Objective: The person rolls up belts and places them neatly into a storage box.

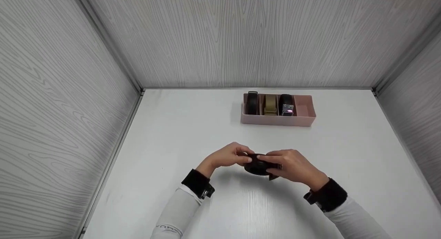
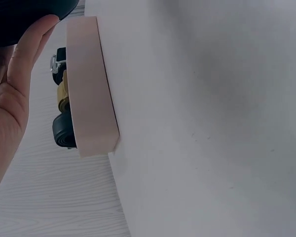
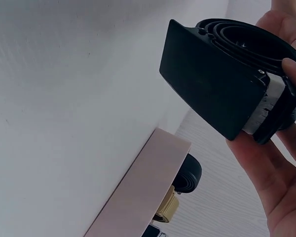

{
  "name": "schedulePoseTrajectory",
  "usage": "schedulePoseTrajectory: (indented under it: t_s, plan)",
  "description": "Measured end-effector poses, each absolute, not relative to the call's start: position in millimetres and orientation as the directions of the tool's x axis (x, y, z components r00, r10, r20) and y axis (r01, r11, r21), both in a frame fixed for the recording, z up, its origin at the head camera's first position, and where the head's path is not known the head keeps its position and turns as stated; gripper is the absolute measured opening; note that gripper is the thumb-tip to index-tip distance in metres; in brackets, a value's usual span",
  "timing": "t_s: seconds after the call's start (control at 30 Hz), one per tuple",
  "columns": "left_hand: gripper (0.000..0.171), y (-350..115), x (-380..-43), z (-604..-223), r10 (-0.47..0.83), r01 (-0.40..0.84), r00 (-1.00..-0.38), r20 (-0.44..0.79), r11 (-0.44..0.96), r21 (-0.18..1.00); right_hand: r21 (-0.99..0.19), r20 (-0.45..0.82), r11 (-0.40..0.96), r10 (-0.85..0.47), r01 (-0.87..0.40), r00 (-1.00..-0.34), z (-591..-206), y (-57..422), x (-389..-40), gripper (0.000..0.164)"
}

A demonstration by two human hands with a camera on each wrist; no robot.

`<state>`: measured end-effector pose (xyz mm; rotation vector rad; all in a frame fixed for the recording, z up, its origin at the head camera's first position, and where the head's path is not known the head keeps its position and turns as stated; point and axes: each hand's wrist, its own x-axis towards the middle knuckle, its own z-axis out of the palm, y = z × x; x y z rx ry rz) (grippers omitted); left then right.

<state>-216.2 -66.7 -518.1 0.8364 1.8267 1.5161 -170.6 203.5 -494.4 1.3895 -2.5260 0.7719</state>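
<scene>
A rolled black belt (image 1: 259, 167) is held above the table between both hands. Its coils and flat dark buckle (image 3: 212, 79) show plainly in the right wrist view. My left hand (image 1: 229, 155) pinches the roll's left side between thumb and fingers. On the other side my right hand (image 1: 293, 165) grips the belt near the buckle, with the thumb toward me and fingers along the far side. In the left wrist view only the lower edge of the black roll (image 2: 29, 19) is visible, against the left fingers (image 2: 27, 52).
Toward the back of the white table (image 1: 172, 128) stands a pink divided box (image 1: 275, 120). From the left it holds a rolled black belt (image 1: 252, 104), a tan belt (image 1: 270, 104) and a black belt with a shiny buckle (image 1: 287, 110). Wood-grain panels (image 1: 224, 39) enclose the table.
</scene>
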Motion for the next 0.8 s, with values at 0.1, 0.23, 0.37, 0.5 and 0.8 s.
schedulePoseTrajectory:
  t_s: [0.1, 0.23, 0.37, 0.5, 0.8]
  plan:
    - [0.028, -62.1, -218.9, -522.7, 0.787, 0.136, -0.616, -0.04, 0.157, 0.978, -0.41, 0.321, 0.459, -0.736, -0.788, -0.596, -494.2, 208.7, -172.8, 0.046]
    - [0.028, -54.7, -222.4, -526.8, 0.753, 0.248, -0.658, -0.016, 0.237, 0.939, -0.456, 0.249, 0.511, -0.713, -0.729, -0.656, -493.1, 218.3, -176.0, 0.045]
    - [0.029, -48.4, -228.7, -526.5, 0.661, 0.372, -0.751, 0.018, 0.399, 0.838, -0.445, 0.246, 0.572, -0.662, -0.689, -0.708, -494.0, 233.4, -182.4, 0.047]
    - [0.026, -43.0, -241.5, -523.7, 0.519, 0.427, -0.853, 0.055, 0.634, 0.645, -0.448, 0.26, 0.64, -0.575, -0.624, -0.776, -495.7, 251.3, -192.7, 0.049]
    - [0.043, -34.0, -269.1, -530.6, 0.366, 0.399, -0.917, 0.161, 0.852, 0.338, -0.475, 0.241, 0.772, -0.348, -0.423, -0.906, -495.2, 282.5, -208.6, 0.048]
